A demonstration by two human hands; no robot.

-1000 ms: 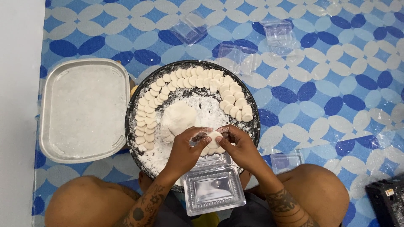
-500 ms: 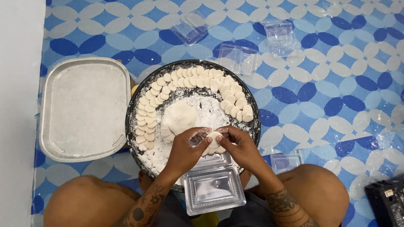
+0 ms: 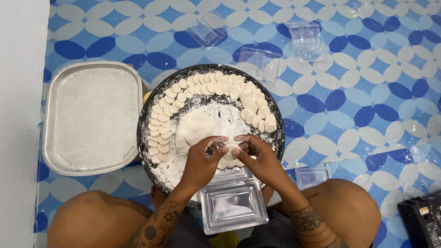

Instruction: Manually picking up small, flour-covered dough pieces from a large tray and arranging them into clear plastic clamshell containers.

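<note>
Both of my hands meet over the near side of a round black tray (image 3: pixel 146 120) dusted with white flour. My left hand (image 3: pixel 200 160) and my right hand (image 3: pixel 258 158) pinch a small white dough piece (image 3: pixel 229 150) between their fingertips. A larger lump of dough (image 3: pixel 195 128) lies in the flour just left of my hands. Several small round dough pieces (image 3: pixel 216 86) line the tray's rim in an arc. An open clear plastic box (image 3: pixel 233 205) rests at the tray's near edge, between my knees.
A rectangular metal tray (image 3: pixel 92 117) dusted white lies to the left. Several clear plastic boxes (image 3: pixel 305 39) are scattered on the blue patterned mat beyond the tray; another (image 3: pixel 312 175) is by my right knee. A black object (image 3: pixel 420 220) sits bottom right. White floor at far left.
My fingers have shifted slightly around the small dough piece; everything else stays put.
</note>
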